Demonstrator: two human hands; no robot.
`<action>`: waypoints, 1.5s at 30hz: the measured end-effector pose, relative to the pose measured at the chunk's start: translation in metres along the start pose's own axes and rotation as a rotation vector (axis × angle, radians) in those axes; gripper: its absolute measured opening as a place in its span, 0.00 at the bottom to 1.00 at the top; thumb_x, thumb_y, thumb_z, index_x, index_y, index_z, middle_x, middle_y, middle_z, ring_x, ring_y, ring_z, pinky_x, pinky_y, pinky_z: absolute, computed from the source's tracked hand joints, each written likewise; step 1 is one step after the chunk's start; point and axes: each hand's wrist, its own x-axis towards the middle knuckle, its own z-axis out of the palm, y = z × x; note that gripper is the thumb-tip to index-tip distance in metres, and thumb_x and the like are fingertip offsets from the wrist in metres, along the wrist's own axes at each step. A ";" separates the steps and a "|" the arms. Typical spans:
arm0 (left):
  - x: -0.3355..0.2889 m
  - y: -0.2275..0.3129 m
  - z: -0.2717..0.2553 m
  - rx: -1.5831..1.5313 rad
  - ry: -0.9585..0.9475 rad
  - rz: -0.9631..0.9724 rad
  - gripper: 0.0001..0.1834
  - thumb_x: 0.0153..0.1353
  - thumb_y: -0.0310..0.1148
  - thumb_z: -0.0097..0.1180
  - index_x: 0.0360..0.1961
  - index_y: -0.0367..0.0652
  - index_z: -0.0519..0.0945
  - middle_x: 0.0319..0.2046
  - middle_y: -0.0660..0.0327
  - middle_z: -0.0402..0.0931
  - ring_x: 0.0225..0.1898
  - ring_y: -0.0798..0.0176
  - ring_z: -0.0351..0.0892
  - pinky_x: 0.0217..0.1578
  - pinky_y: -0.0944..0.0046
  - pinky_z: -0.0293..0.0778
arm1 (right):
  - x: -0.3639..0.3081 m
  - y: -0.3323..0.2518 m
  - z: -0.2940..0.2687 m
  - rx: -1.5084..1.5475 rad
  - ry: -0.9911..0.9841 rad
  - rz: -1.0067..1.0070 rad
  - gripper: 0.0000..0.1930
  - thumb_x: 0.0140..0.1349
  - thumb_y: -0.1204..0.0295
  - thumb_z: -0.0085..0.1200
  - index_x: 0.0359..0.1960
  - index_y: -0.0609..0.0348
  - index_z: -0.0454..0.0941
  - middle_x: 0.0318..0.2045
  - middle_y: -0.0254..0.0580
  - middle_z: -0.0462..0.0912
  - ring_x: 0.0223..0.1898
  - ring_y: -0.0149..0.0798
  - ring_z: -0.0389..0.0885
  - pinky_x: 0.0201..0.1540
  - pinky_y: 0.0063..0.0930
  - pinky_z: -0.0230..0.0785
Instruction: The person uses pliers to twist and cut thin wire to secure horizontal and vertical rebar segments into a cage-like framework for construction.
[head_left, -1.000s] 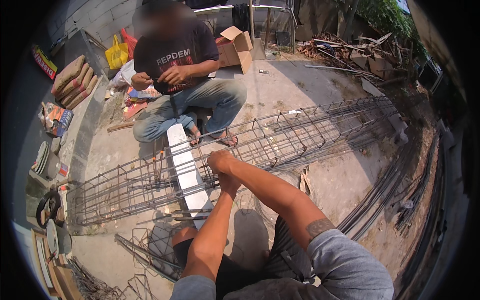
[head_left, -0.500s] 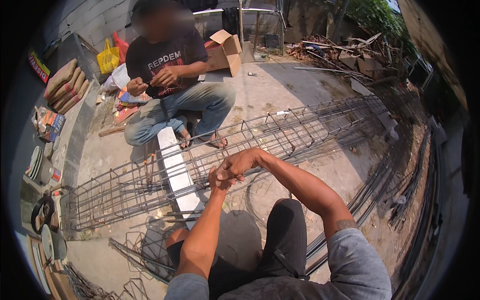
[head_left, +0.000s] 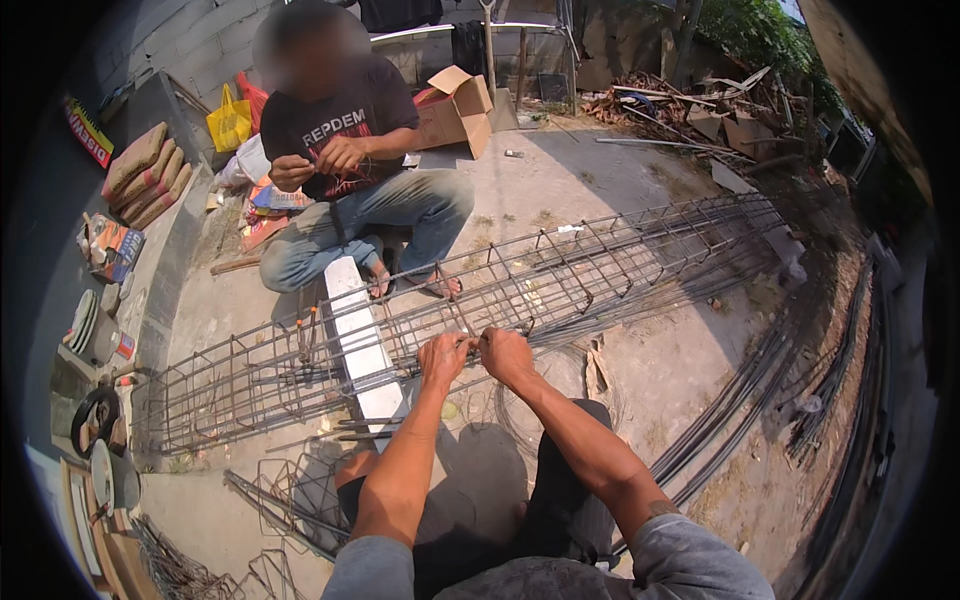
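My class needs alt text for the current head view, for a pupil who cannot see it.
A person's left hand and right hand, both curled, are close together at the near side of a long metal cage crossing a white beam. Beyond it, a co-worker faces the person.

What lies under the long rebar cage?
A white beam crosses beneath the rebar cage, above concrete ground. Whatever lies directly below the left hand and right hand is covered.
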 end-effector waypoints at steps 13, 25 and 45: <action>0.042 -0.015 0.004 -0.111 -0.398 -0.213 0.23 0.56 0.62 0.59 0.37 0.57 0.90 0.36 0.61 0.87 0.43 0.55 0.84 0.48 0.55 0.75 | 0.021 0.037 0.021 0.588 -0.283 0.424 0.18 0.59 0.59 0.61 0.25 0.66 0.83 0.19 0.44 0.79 0.20 0.37 0.75 0.23 0.35 0.62; 0.039 -0.015 0.002 -0.137 -0.452 -0.208 0.22 0.57 0.60 0.60 0.33 0.54 0.89 0.27 0.61 0.84 0.35 0.57 0.84 0.42 0.55 0.75 | 0.036 0.045 0.021 0.568 -0.343 0.350 0.17 0.59 0.59 0.61 0.28 0.64 0.84 0.18 0.38 0.77 0.18 0.32 0.69 0.19 0.34 0.55; 0.050 -0.049 0.008 -0.248 -0.369 -0.143 0.18 0.58 0.47 0.67 0.27 0.40 0.89 0.18 0.58 0.82 0.20 0.66 0.77 0.26 0.59 0.72 | 0.018 0.080 0.036 0.947 -0.690 0.524 0.23 0.62 0.50 0.64 0.20 0.49 0.69 0.14 0.26 0.57 0.15 0.26 0.52 0.16 0.29 0.39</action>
